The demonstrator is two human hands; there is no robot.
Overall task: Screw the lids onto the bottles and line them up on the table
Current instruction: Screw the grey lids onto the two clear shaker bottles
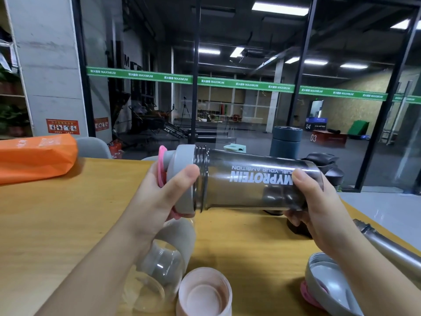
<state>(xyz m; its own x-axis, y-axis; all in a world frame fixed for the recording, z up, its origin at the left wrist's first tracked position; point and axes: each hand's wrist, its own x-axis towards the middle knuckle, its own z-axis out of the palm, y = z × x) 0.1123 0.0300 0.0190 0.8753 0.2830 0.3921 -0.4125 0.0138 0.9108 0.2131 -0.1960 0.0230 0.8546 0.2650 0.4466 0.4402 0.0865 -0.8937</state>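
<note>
Nearest the camera, a pink cap lay mouth-up on the bench, beside a clear bottle on its side; a grey lid and a steel flask lay to the right. Above the bench, a smoky shaker was held sideways. The right hand was wrapped around its base, and the left hand was clamped on the grey-and-pink lid, set at the shaker's threaded neck. Farther back, an orange bag and a dark blue bottle were seen.
</note>
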